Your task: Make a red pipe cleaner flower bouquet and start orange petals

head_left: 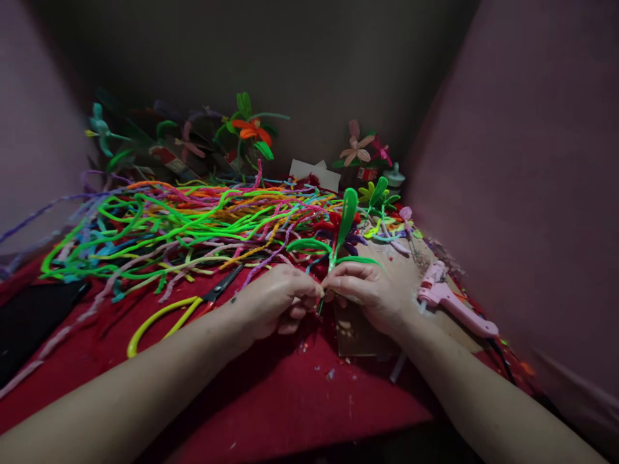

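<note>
Both hands meet over the middle of the table at a pipe-cleaner flower [346, 216] with looped green leaves and some red behind its top. My left hand [283, 296] is closed, its thumb and index finger pinching the lower stem. Just beside it, my right hand [365, 290] pinches the stem a little higher, below the leaves. The dark stem end pokes out under the fingertips. Part of the stem is hidden by the fingers. Scissors [167, 316] with yellow handles lie near my left forearm.
A heap of colourful pipe cleaners [193, 219] spreads across the back left. At right, a pink glue gun [454, 299] rests on a cardboard piece [406, 264]. Finished pipe-cleaner flowers [251, 129] stand along the back wall. A black flat object [39, 328] lies at far left on the red cloth [290, 399].
</note>
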{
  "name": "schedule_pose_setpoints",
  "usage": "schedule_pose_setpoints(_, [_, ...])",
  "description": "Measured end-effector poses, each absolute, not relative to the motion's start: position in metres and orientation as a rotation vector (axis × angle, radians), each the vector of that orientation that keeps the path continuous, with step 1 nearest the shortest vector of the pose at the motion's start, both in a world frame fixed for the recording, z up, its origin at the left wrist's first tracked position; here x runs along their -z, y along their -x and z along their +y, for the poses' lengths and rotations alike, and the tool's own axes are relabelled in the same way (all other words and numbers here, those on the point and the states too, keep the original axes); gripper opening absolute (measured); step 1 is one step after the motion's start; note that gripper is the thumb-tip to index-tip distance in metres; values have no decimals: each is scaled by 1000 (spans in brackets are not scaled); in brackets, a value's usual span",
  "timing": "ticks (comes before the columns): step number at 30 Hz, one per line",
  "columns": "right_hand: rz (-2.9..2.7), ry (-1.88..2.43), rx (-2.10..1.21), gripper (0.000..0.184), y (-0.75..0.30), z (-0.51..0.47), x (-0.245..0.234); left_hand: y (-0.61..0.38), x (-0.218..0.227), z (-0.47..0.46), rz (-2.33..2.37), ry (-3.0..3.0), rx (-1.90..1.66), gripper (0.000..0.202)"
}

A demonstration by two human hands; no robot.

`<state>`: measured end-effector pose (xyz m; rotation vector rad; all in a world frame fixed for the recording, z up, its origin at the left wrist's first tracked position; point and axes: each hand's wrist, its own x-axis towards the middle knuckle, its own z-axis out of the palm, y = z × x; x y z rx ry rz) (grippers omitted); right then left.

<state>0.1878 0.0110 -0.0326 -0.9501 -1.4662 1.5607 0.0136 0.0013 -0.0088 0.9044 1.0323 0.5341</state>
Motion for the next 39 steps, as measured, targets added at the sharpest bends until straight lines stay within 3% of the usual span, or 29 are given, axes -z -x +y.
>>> schedule_pose_setpoints(5, [-1371, 950, -1638, 9, -191, 13, 35, -16, 7, -4, 1196, -1158, -683, 21])
schedule_pose_setpoints(11, [-1348, 887, -1653, 7, -190, 12, 33, -17, 12, 0, 939, -1011, -611, 14])
schedule_pose_setpoints(23, [-1512, 736, -1561, 12, -200, 9, 19, -5, 8, -1, 849, -1091, -847, 25])
schedule_pose_setpoints(27, [-1779, 834, -1265, 13, -197, 7, 16, 3, -1, -2, 807, -1104, -890, 22])
schedule_pose_setpoints(34, [-2422, 1169, -364, 15, -197, 9, 16, 5, -5, -3, 740, -1051, -969, 22])
schedule_pose_setpoints(39, [-2412, 1204, -519, 28, -205, 14, 15, 5, -3, -3, 685, -1026, -970, 20])
